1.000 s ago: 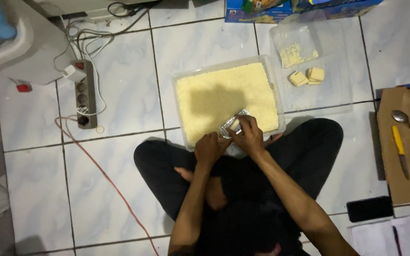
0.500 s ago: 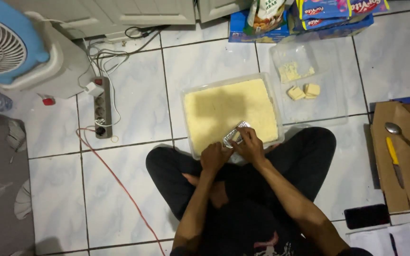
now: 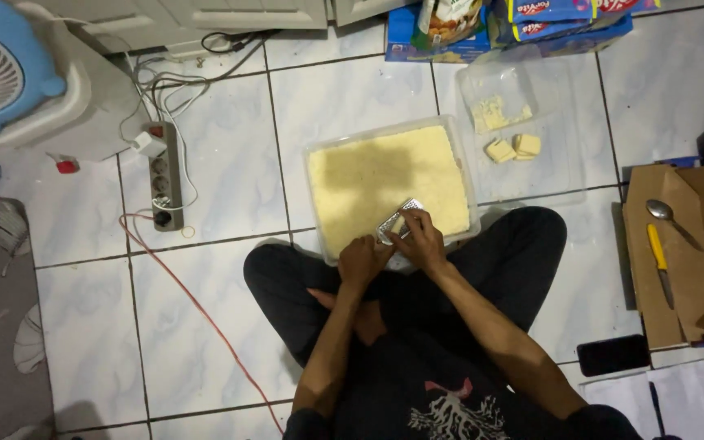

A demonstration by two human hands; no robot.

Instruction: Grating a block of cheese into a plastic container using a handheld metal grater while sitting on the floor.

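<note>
You sit cross-legged on the white tiled floor with both hands meeting over the near edge of a clear rectangular plastic container (image 3: 471, 175) filled with a flat layer of pale yellow grated cheese (image 3: 385, 179). Your right hand (image 3: 423, 240) has its fingers curled around a small metal grater (image 3: 398, 220), which lies tilted over the near right part of the container, just above the yellow layer. Your left hand (image 3: 363, 261) sits just beside the grater's lower end, fingers bunched closed against it; whether they pinch a piece of cheese or only steady the grater cannot be told from this view. Beyond the container to your right lies a clear plastic lid (image 3: 564, 122) with two small yellow cheese blocks (image 3: 513, 148) on it and a clear bag of crumbled pieces (image 3: 499, 106) near its far edge. Far right, a flattened cardboard box (image 3: 674, 293) carries a metal spoon (image 3: 668, 216) and a yellow-handled knife (image 3: 659, 262), well apart from your hands, and a dark phone (image 3: 613, 354) lies near your right knee. To your left a power strip (image 3: 165, 175) with an orange cable (image 3: 181, 285) runs across the tiles, and a blue and white fan (image 3: 10, 73) stands in the far left corner.
</note>
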